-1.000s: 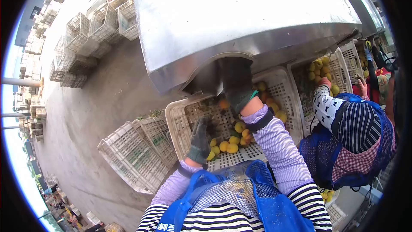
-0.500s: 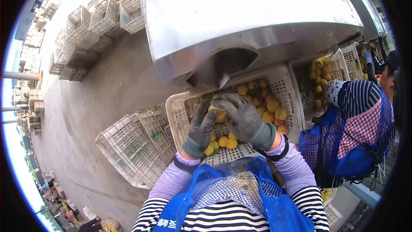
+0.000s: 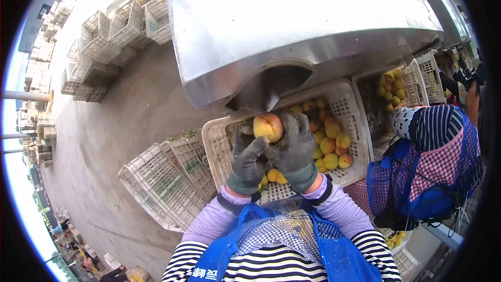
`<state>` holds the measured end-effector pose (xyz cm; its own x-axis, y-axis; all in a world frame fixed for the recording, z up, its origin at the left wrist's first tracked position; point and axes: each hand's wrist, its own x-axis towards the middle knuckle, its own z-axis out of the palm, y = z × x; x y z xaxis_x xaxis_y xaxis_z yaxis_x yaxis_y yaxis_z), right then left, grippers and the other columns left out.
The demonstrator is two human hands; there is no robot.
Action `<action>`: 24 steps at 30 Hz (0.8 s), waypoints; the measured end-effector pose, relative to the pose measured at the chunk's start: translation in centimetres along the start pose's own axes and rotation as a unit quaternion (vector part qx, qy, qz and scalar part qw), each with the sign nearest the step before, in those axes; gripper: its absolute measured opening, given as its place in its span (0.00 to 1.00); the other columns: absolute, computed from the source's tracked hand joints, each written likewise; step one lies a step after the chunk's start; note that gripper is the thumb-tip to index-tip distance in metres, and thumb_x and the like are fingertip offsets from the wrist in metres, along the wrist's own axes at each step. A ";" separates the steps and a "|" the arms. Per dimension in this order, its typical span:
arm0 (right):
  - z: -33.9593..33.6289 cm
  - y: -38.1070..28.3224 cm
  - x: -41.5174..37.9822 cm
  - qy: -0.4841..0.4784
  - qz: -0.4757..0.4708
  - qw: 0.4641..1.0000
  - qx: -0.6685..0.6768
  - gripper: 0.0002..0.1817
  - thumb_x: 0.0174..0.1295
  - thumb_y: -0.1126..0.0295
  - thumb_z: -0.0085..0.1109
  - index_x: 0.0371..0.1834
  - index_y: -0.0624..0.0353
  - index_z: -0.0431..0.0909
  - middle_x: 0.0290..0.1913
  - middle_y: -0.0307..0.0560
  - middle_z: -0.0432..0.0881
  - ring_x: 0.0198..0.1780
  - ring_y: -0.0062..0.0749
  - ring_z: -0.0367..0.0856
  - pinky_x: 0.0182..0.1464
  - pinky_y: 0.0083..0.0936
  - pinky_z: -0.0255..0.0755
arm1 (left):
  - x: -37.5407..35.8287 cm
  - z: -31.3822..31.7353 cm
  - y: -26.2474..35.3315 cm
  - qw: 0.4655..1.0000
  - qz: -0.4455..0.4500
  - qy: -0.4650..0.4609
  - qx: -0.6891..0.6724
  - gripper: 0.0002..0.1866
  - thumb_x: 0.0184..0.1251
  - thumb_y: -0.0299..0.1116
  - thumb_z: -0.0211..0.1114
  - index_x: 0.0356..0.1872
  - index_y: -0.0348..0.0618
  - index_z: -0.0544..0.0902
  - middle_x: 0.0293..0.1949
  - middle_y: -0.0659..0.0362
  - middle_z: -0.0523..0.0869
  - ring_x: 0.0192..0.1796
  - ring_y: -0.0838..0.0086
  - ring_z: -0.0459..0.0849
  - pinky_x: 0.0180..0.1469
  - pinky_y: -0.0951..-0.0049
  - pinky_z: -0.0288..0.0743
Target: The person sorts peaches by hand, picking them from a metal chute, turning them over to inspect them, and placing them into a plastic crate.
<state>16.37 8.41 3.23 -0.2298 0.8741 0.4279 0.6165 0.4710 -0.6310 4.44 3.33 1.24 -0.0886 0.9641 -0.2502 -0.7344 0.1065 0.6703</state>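
A yellow-red peach (image 3: 267,127) sits between my two grey-gloved hands, above a pale plastic crate. A reddish line runs over its upper side. My left hand (image 3: 247,161) grips it from the left and below, thumb up against its underside. Around its right side is my right hand (image 3: 294,152), fingers bent; some fingertips are hidden behind the fruit. Several more peaches (image 3: 330,143) lie in the crate (image 3: 245,122), mostly to the right, with a few below my hands. Just beyond the held peach, a pointed metal blade (image 3: 272,101) juts from a dark opening (image 3: 276,81).
A large metal machine housing (image 3: 302,10) overhangs the crate's far side. Tipped crates (image 3: 162,183) lie on the floor at left; stacked crates (image 3: 125,23) stand farther back. At right, a co-worker in a blue apron (image 3: 433,177) is beside another peach crate (image 3: 412,81).
The peach has turned up into view between my hands, where my fingers mostly covered it before. My right hand has shifted left and its fingers now point upward. The co-worker's arm has moved.
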 end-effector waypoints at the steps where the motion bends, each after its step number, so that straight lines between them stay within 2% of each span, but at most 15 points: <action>1: 0.2 -0.1 0.4 -0.019 0.003 1.000 -0.008 0.36 0.50 0.54 0.73 0.60 0.61 0.75 0.45 0.52 0.79 0.44 0.47 0.81 0.42 0.39 0.77 | 0.3 -0.2 0.3 1.000 0.001 0.000 0.000 0.26 0.70 0.32 0.60 0.67 0.40 0.70 0.63 0.54 0.77 0.65 0.64 0.75 0.69 0.63 0.68; 4: 0.9 0.2 1.7 -0.067 0.015 0.996 -0.057 0.34 0.51 0.55 0.72 0.59 0.61 0.76 0.44 0.54 0.80 0.43 0.48 0.82 0.42 0.40 0.77 | 1.0 -0.7 1.0 1.000 -0.001 0.005 0.010 0.26 0.71 0.35 0.60 0.68 0.41 0.70 0.63 0.55 0.77 0.65 0.64 0.76 0.69 0.61 0.68; 6: 3.0 1.7 3.0 -0.085 0.010 0.994 -0.064 0.32 0.51 0.56 0.72 0.58 0.61 0.76 0.44 0.55 0.81 0.42 0.48 0.82 0.42 0.39 0.77 | 0.5 -1.0 1.0 0.996 0.034 0.084 -0.011 0.24 0.73 0.36 0.58 0.67 0.42 0.71 0.63 0.55 0.78 0.64 0.63 0.77 0.68 0.59 0.69; 8: 5.2 3.2 4.9 -0.102 0.006 0.992 -0.071 0.31 0.51 0.56 0.72 0.56 0.61 0.77 0.44 0.56 0.81 0.41 0.49 0.83 0.41 0.39 0.77 | 0.2 -2.0 0.6 0.995 0.030 0.089 -0.014 0.24 0.74 0.37 0.58 0.67 0.43 0.71 0.63 0.56 0.78 0.65 0.63 0.76 0.68 0.58 0.69; 10: 7.2 4.0 7.2 0.037 -0.121 0.987 -0.103 0.28 0.53 0.55 0.72 0.53 0.60 0.77 0.43 0.54 0.82 0.38 0.49 0.83 0.38 0.39 0.77 | 0.1 -2.9 -0.1 0.995 0.026 0.095 -0.018 0.23 0.75 0.38 0.57 0.67 0.43 0.72 0.63 0.56 0.78 0.65 0.63 0.76 0.68 0.57 0.69; 14: 7.1 4.5 8.3 0.056 -0.137 0.976 -0.159 0.24 0.58 0.61 0.70 0.54 0.61 0.75 0.43 0.51 0.84 0.38 0.45 0.86 0.37 0.37 0.80 | 0.4 -5.3 -2.3 0.991 0.010 0.135 0.007 0.24 0.75 0.41 0.58 0.67 0.45 0.72 0.61 0.55 0.79 0.65 0.62 0.77 0.67 0.55 0.69; 15: 5.5 3.7 8.4 -0.005 -0.055 0.998 0.006 0.22 0.60 0.64 0.69 0.54 0.62 0.75 0.43 0.50 0.85 0.39 0.42 0.87 0.38 0.35 0.81 | 0.6 -6.1 -3.0 0.989 0.010 0.148 0.007 0.23 0.75 0.42 0.57 0.67 0.45 0.73 0.61 0.55 0.79 0.64 0.62 0.77 0.66 0.54 0.70; 16: 3.9 3.0 8.7 -0.062 0.032 0.983 0.170 0.20 0.62 0.68 0.67 0.55 0.63 0.75 0.44 0.50 0.86 0.40 0.38 0.88 0.38 0.33 0.82 | 0.8 -6.6 -3.7 0.988 0.003 0.151 0.007 0.23 0.75 0.42 0.57 0.67 0.45 0.73 0.61 0.55 0.79 0.64 0.62 0.77 0.66 0.54 0.70; 17: 2.2 2.4 8.9 -0.067 0.080 0.968 0.227 0.15 0.66 0.73 0.63 0.54 0.65 0.77 0.41 0.49 0.88 0.39 0.34 0.89 0.39 0.28 0.83 | 1.3 -7.1 -4.4 0.987 -0.007 0.159 0.004 0.23 0.76 0.42 0.57 0.67 0.46 0.73 0.60 0.55 0.80 0.63 0.61 0.78 0.65 0.56 0.72; 18: 1.9 3.1 7.7 -0.065 0.084 0.969 0.225 0.15 0.66 0.73 0.63 0.54 0.65 0.77 0.41 0.49 0.88 0.39 0.34 0.89 0.39 0.28 0.83 | 1.8 -7.6 -5.0 0.986 -0.017 0.166 0.002 0.22 0.76 0.42 0.56 0.66 0.46 0.73 0.60 0.54 0.80 0.62 0.61 0.79 0.64 0.57 0.73; 20: 1.6 5.5 4.6 0.033 0.191 0.902 0.387 0.13 0.66 0.75 0.60 0.52 0.65 0.78 0.38 0.49 0.88 0.35 0.34 0.88 0.36 0.26 0.81 | 2.4 -9.5 -6.7 0.988 -0.038 0.139 -0.045 0.22 0.76 0.42 0.57 0.66 0.47 0.73 0.60 0.54 0.81 0.62 0.60 0.79 0.63 0.57 0.74; 21: 0.9 6.7 3.5 0.036 0.193 0.902 0.385 0.13 0.66 0.75 0.60 0.52 0.65 0.78 0.38 0.49 0.88 0.35 0.34 0.88 0.36 0.26 0.81 | 2.8 -10.1 -7.1 0.988 -0.054 0.115 -0.094 0.22 0.76 0.42 0.57 0.66 0.48 0.73 0.59 0.54 0.81 0.61 0.60 0.79 0.62 0.57 0.74; 23: -0.3 9.6 1.3 -0.011 0.305 0.908 0.285 0.12 0.68 0.74 0.55 0.52 0.64 0.79 0.34 0.48 0.88 0.29 0.34 0.87 0.33 0.26 0.79 | 4.1 -11.3 -7.6 0.989 -0.071 0.111 -0.072 0.22 0.76 0.44 0.58 0.66 0.49 0.74 0.60 0.54 0.81 0.61 0.60 0.79 0.62 0.56 0.74; 24: 0.0 12.0 -0.3 -0.009 0.310 0.908 0.283 0.12 0.68 0.74 0.55 0.52 0.64 0.79 0.34 0.48 0.88 0.29 0.34 0.87 0.33 0.26 0.79 | 4.8 -11.8 -8.0 0.989 -0.083 0.108 -0.052 0.23 0.75 0.45 0.59 0.66 0.50 0.74 0.60 0.53 0.80 0.61 0.61 0.79 0.62 0.56 0.74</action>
<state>23.84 13.78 -4.42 0.0140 0.9913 -0.1306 0.1472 -0.1312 -0.9804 1.96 4.22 -13.54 -0.0948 0.8602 -0.5011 -0.8148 0.2221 0.5355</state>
